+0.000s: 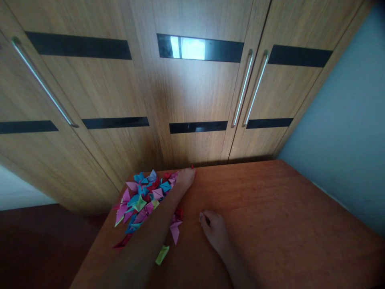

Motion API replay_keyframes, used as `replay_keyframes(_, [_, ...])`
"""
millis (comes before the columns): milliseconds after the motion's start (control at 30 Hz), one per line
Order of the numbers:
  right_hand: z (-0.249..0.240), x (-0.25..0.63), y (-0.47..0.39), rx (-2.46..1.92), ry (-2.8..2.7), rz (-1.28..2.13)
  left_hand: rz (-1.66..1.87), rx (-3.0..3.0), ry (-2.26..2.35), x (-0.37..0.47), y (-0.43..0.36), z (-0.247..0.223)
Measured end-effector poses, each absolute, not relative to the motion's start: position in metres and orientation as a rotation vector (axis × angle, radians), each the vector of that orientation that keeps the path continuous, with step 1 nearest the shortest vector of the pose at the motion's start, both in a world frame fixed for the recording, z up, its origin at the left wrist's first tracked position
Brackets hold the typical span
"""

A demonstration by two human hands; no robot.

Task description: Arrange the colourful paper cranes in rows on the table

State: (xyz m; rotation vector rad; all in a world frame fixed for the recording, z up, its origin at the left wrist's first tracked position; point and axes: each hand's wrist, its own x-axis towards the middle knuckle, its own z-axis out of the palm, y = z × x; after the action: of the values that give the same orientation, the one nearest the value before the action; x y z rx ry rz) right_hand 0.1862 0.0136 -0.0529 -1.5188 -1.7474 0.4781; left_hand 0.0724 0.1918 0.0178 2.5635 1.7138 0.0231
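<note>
Several folded paper pieces (140,204) in pink, blue, red and yellow-green lie heaped at the table's back left. My left hand (186,178) is at the right side of this heap, near the table's back edge, with its fingers closed; a bit of red shows at its fingertips. The left forearm crosses over the heap and hides part of it. Closer to me, a yellow-green paper piece (163,255) lies apart from the others. My right hand (213,225) rests over the middle of the table, fingers curled together, and what they hold, if anything, cannot be made out.
The reddish-brown wooden table (270,208) reaches to a wooden wardrobe (198,88) with long metal handles and dark strips. A pale blue wall (345,140) stands to the right. Dark floor (45,241) shows beyond the table's left edge.
</note>
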Motion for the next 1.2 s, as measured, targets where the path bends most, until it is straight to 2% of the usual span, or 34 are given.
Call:
replay_keyframes(533, [-0.049,0.186,0.013,-1.522,-1.728,0.513,0.150,2.524,1.753,0.071,0.190,0.031])
replay_keyframes(733, [-0.050,0.187,0.013,-1.517,-1.746,0.512,0.232,2.526,1.778,0.057,0.179,0.049])
replay_keyframes(967, [-0.050,0.188,0.012,-1.508,-1.755,0.515,0.232,2.589,1.612,0.004,0.120,0.076])
replay_keyframes(1200, [-0.050,0.189,0.011,-1.494,-1.760,0.518,0.336,2.659,1.480,-0.038,0.044,0.055])
